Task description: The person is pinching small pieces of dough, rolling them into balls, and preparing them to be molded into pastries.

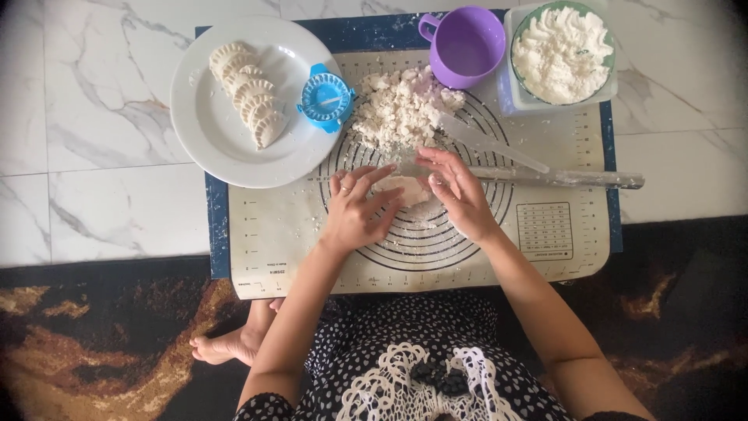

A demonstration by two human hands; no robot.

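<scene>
A small pale piece of dough sits on the printed baking mat, over its ring pattern. My left hand cups it from the left and my right hand presses it from the right, fingers of both touching the dough. Just beyond my fingers lies a clear rolling pin, and a heap of crumbly dough rests further back on the mat.
A white plate with several crimped dumplings stands at the left, a blue dumpling press on its edge. A purple cup, a bowl of white filling and a clear scraper are behind.
</scene>
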